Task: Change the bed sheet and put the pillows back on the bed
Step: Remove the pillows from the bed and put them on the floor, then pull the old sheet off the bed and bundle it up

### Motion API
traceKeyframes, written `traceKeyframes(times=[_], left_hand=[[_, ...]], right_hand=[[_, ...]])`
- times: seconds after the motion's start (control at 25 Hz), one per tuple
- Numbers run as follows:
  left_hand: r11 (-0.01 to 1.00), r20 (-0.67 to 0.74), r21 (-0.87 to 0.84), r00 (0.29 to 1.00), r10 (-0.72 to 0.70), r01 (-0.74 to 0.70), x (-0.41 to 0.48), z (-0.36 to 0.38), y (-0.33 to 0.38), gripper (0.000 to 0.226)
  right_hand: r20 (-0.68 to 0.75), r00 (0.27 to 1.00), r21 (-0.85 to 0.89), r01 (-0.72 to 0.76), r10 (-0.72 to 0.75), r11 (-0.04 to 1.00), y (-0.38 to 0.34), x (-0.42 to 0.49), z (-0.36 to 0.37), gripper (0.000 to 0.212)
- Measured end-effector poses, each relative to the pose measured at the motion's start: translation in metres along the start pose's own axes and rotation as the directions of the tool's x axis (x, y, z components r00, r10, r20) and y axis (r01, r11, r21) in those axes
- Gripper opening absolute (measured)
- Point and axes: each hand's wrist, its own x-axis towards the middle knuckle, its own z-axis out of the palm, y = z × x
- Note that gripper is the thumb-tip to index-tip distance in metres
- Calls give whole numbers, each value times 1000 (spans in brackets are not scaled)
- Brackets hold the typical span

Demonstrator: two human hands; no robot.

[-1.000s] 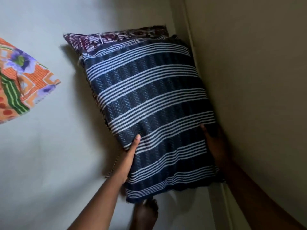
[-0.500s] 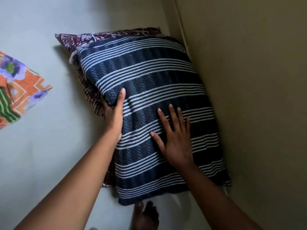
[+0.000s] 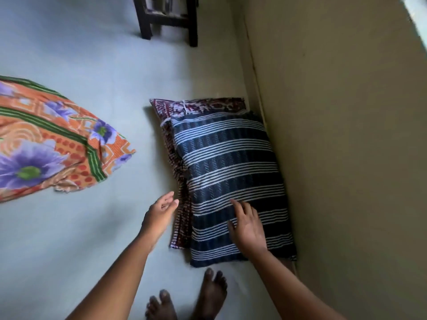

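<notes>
A navy pillow with white stripes (image 3: 228, 172) lies on the floor against the wall, stacked on a maroon patterned pillow (image 3: 180, 185) whose top and left edges stick out. My right hand (image 3: 248, 227) hovers over or lightly touches the striped pillow's lower part, fingers spread and relaxed. Just left of the pillows is my left hand (image 3: 160, 213), off them, with fingers loosely extended and nothing in it. An orange floral sheet (image 3: 46, 144) with purple flowers lies bunched on the floor at the left.
The beige wall (image 3: 346, 158) runs along the right side. The dark wooden legs of a piece of furniture (image 3: 168, 19) stand at the top centre. My bare feet (image 3: 189, 296) are on the pale floor (image 3: 92, 239) below the pillows.
Both hands have drawn back from the striped pillow, the left one fully off it. The pillows now lie stacked against the wall. The view has pulled back, showing more floor and the furniture legs.
</notes>
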Motion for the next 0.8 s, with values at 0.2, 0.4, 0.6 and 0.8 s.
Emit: traceKeyframes(times=[0.2,0.4,0.6,0.8], left_hand=[[987,-136,-56,978,-157,150,-157,-111,15,30],[966,-269,-166,933,-238,199,-299,-222,30,24],[913,-377,-398,892,-251,89,-359,-314,46,18],[936,-465,-349,875,-131,-45,-356,-444,69,16]], right_hand=[[163,986,168,-51,23,985,-101,-81,-62,51],[264,939,264,152,-222,953,-231,-159,-143,45],[253,868,325,340,-427,883,-364,-178,-184,42],[140,874,368,390,-464,844,-518,-163,-199,39]])
